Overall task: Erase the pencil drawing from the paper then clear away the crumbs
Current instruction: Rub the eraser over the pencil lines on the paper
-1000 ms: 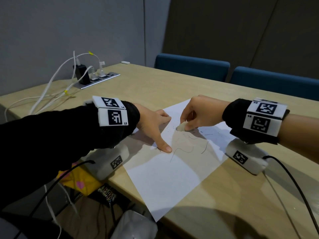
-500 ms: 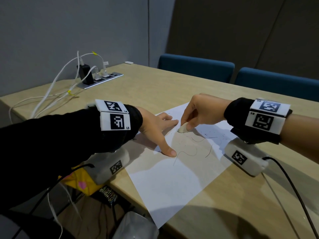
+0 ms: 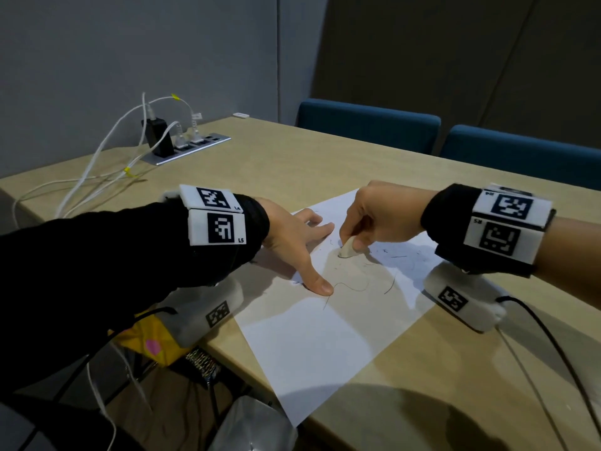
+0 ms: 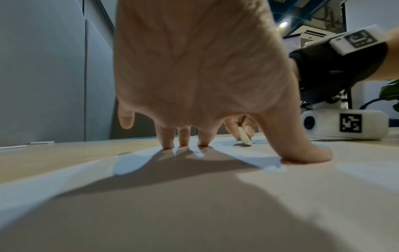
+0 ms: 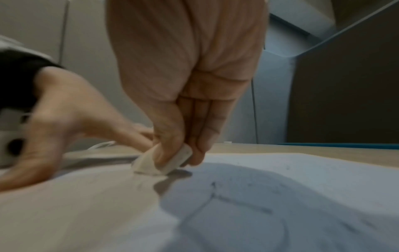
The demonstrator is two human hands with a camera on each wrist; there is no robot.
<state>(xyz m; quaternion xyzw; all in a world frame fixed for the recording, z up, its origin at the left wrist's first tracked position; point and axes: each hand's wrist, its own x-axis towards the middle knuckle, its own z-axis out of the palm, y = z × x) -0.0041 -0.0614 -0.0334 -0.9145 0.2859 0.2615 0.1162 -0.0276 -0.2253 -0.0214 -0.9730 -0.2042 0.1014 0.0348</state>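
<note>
Since a second ago: eraser (image 3: pixel 346 251) has stayed at the far end of the drawing, shifting only slightly across the paper (image 3: pixel 312 346). Left thumb remains planted at nearly the same spot on the sheet. The view itself has drifted a little.

Right hand (image 3: pixel 380 216): thumb and fingers pinch the eraser, its lower edge touching the paper. The right wrist view confirms contact, with the pale wedge tilted under the thumb.

Left hand (image 3: pixel 292 242): spread wide, holding nothing. Thumb tip and three fingertips press the sheet flat just beside the eraser; the little finger is lifted (left wrist view).

Paper lies skewed on the wooden table (image 3: pixel 325 164), one corner overhanging the near edge.

Progress, judged: erasing is under way, not finished. Pencil lines (image 3: pixel 354 286) remain: a wavy stroke by the left thumb, a curved stroke to its right, and fainter marks under the right hand. Small dark specks and short dashes lie scattered on the sheet near the right wrist; some may be crumbs, some leftover marks; I cannot tell which.

Left to do: rub out the nearer strokes, then clear the crumbs.
</note>
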